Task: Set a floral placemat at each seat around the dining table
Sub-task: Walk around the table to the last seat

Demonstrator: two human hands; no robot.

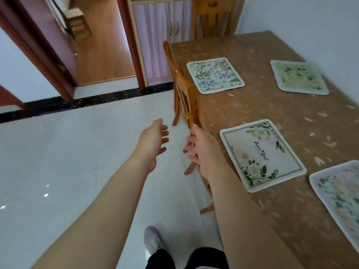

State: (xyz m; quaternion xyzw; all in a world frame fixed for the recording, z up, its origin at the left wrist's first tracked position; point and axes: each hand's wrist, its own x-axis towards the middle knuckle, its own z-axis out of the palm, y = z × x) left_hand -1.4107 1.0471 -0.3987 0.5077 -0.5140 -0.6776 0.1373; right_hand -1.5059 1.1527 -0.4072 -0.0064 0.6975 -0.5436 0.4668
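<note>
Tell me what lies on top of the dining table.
Four floral placemats lie flat on the dining table: a blue-flowered one, a green one, a white-rose one, and one cut off at the frame edge. The brown patterned cloth hides the tabletop itself.

The desk (262,105) wears a brown cloth with pale leaf marks. The near-left mat (262,154) is white with cream blooms, green leaves and dark script. The far-left mat (215,74) shows blue-violet flowers; the far-right mat (299,77) looks pale green, blurred. Chairs (184,88) are honey-orange wood; the floor (68,152) is glossy white.
</note>
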